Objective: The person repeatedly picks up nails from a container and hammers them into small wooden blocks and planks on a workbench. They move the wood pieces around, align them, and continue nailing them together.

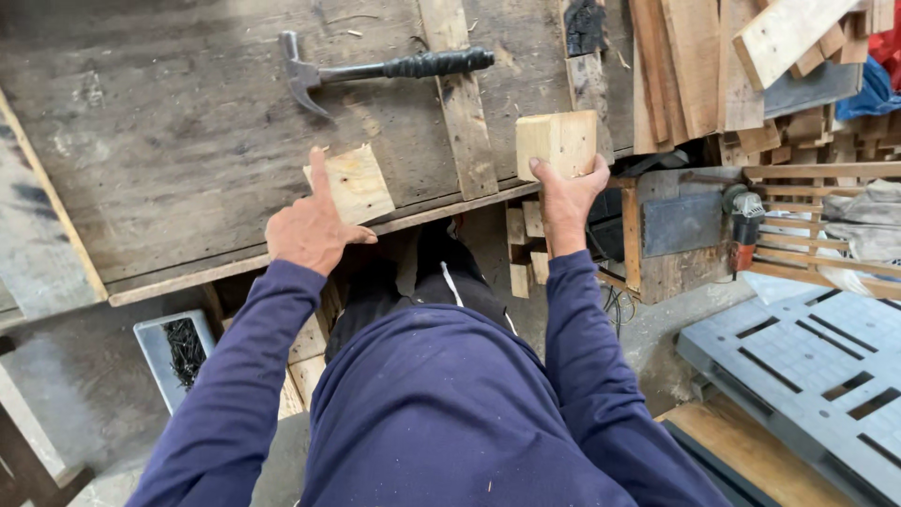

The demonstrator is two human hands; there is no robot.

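Near, low left: grey tray [155, 349] of dark nails [185, 349] below bench edge. Left hand [308, 230] on tilted wood block [355, 183] at worktable [169, 141] front edge, forefinger out, fingers loose, not clamped. Right hand [566, 195] gripping square wood block [557, 143] from below. Farther: hammer [375, 70] flat on table; plank pile [732, 66] top right.

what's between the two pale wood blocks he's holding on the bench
In the head view, a worn upright plank strip lies between the left block and the right block.
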